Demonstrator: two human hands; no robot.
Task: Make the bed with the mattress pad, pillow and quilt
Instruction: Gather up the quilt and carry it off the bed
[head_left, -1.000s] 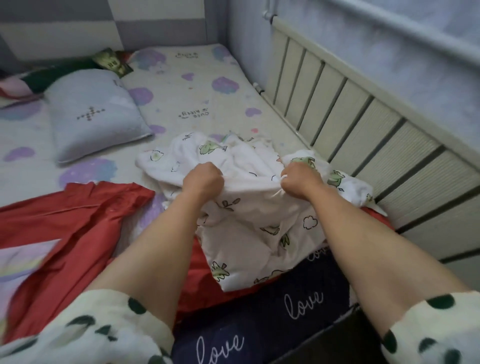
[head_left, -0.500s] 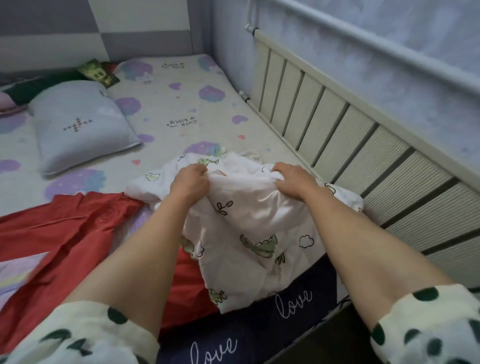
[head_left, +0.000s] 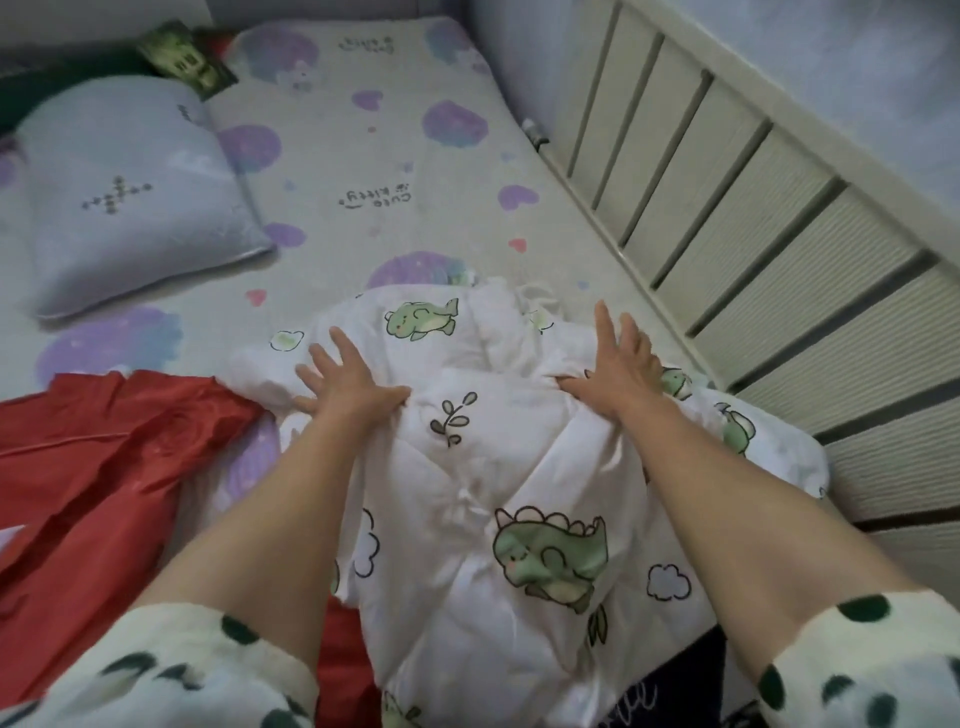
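A white quilt (head_left: 483, 499) printed with green dinosaurs lies bunched at the near right of the bed. My left hand (head_left: 345, 382) lies flat on its left part with fingers spread. My right hand (head_left: 618, 358) presses flat on its right part, fingers straight. The pale mattress pad (head_left: 395, 171) with purple blobs covers the bed beyond. A grey-blue pillow (head_left: 130, 208) rests on it at the far left.
A red sheet (head_left: 104, 467) lies crumpled at the near left, partly under the quilt. A cream slatted bed rail (head_left: 779, 197) runs along the right side. A dark cloth with white lettering (head_left: 675, 691) shows at the near edge. A green printed item (head_left: 187, 62) sits behind the pillow.
Both hands have let go of the quilt fabric they were gripping and now lie flat on it with fingers spread. The quilt has dropped onto the bed, and the view has moved closer.
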